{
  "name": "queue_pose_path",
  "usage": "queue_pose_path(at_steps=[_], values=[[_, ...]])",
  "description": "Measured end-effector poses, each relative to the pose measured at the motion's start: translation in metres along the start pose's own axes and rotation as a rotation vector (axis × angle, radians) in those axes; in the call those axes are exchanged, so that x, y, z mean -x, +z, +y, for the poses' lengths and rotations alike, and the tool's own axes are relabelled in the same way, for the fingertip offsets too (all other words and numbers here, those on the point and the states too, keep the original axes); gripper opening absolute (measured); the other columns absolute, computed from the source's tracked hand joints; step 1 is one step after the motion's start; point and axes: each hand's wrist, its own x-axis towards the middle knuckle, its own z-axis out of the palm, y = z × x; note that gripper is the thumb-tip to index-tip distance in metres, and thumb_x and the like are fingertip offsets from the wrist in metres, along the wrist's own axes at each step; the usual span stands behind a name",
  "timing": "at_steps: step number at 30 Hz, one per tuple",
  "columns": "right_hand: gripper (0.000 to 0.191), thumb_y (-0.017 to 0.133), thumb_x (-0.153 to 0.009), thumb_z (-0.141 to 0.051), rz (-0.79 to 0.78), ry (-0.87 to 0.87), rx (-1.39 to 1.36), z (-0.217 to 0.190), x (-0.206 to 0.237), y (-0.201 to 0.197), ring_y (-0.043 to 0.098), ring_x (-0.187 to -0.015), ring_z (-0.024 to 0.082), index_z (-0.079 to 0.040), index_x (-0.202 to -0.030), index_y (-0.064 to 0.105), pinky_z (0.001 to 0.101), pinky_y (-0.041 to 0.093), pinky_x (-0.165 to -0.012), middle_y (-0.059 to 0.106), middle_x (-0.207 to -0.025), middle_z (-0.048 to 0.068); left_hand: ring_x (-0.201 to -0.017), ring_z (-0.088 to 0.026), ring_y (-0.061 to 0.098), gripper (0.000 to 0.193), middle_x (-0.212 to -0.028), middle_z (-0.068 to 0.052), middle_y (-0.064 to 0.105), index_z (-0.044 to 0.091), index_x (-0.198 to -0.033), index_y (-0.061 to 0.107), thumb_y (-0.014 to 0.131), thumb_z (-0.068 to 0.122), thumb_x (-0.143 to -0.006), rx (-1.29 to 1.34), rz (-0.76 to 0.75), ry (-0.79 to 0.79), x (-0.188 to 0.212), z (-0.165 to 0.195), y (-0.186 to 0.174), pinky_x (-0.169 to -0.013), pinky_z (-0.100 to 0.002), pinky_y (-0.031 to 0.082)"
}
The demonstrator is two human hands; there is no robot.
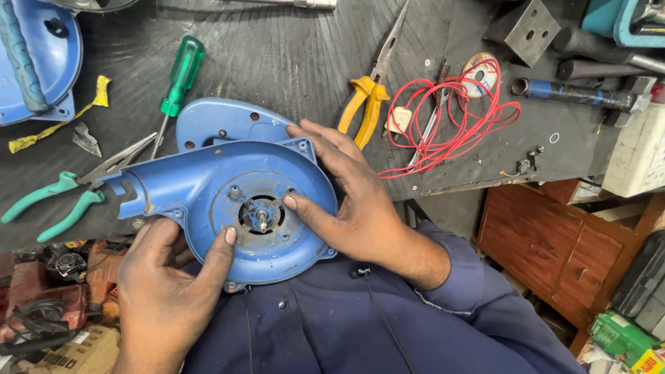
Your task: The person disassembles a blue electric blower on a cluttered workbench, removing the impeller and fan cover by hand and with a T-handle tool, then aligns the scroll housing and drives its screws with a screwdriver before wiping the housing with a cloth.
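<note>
Head view: blue blower housing (208, 190) lies at bench edge, w/ metal shaft (262, 217) at centre. Left hand (166, 291) grips lower rim, thumb on face. Right hand (350, 201) lies spread flat on housing's right side. Green pliers (59, 197) just beside nozzle; green screwdriver (179, 79) behind.

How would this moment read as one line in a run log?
left hand: grips blue plastic blower housing at its lower rim | right hand: flat on housing, thumb near centre metal shaft | bench: green-handled pliers beside
</note>
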Motion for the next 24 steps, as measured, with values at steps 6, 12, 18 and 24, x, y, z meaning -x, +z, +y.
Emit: queue_pose_path(at_steps=[6,12,18,24], values=[[0.063,0.080,-0.094,-0.013,-0.020,-0.012,0.044,0.000,0.000,0.003,0.036,-0.159,0.031,-0.001,-0.149,0.051,0.0445,0.035,-0.131,0.053,-0.157,0.013,-0.087,-0.014,0.075,0.025,-0.101,-0.012,0.072,-0.006,-0.103,0.066,0.077,0.005,-0.084,0.090,-0.069,-0.084,-0.005,-0.001,-0.006,-0.074,-0.028,0.062],[0.057,0.083,-0.090,-0.017,-0.032,0.007,0.042,0.007,-0.007,0.004,0.040,-0.154,0.033,0.000,-0.139,0.059,0.0445,0.036,-0.125,0.048,-0.156,0.023,-0.089,-0.012,0.074,0.026,-0.101,-0.012,0.077,-0.003,-0.108,0.066,0.075,0.005,-0.086,0.389,-0.120,-0.146,-0.011,-0.013,-0.004,-0.077,-0.027,0.061],[0.069,0.080,-0.089,-0.028,0.051,0.147,-0.059,0.001,0.006,0.011,0.054,-0.145,0.028,0.000,-0.144,0.050,0.0442,0.043,-0.121,0.050,-0.159,0.020,-0.078,-0.011,0.075,0.023,-0.090,-0.011,0.080,-0.003,-0.098,0.068,0.079,0.013,-0.085,0.080,-0.044,-0.061,-0.003,0.000,-0.009,-0.066,-0.028,0.060],[0.079,0.087,-0.084,-0.022,0.105,-0.062,0.294,0.000,0.020,0.018,0.049,-0.145,0.029,0.004,-0.147,0.047,0.0484,0.023,-0.127,0.055,-0.150,0.022,-0.074,-0.016,0.077,0.025,-0.086,-0.012,0.072,-0.002,-0.093,0.068,0.080,0.019,-0.086,-0.054,0.048,0.088,0.008,0.005,-0.012,-0.062,-0.032,0.058]])
